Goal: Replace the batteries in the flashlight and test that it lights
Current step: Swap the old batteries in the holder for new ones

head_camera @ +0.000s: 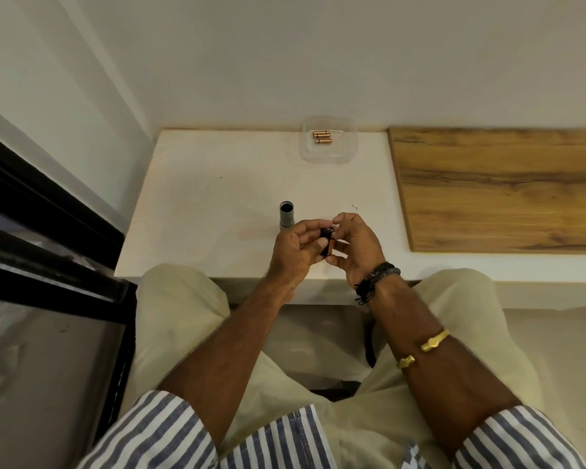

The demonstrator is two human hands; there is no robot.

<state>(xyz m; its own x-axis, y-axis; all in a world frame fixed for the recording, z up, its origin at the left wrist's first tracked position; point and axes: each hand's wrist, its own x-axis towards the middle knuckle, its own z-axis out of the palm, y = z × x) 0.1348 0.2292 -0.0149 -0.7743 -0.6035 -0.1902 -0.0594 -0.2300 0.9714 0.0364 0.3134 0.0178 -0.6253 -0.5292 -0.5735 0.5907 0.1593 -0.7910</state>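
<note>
A grey flashlight body (287, 216) stands upright on the white table (217, 204), its open dark end facing up. Just right of it, my left hand (293, 252) and my right hand (354, 245) meet above the table's front edge. Between them is a small black battery holder (326, 240) with a copper-coloured battery (333, 246) in it. My left hand grips the holder from the left. My right hand's fingers press on the battery side. Three copper batteries (321, 137) lie in a clear plastic tray (329, 154) at the back of the table.
A wooden board (501, 187) covers the table's right part. A black window frame (48, 211) runs along the left. The white wall stands right behind the tray. My knees in beige trousers are under the front edge.
</note>
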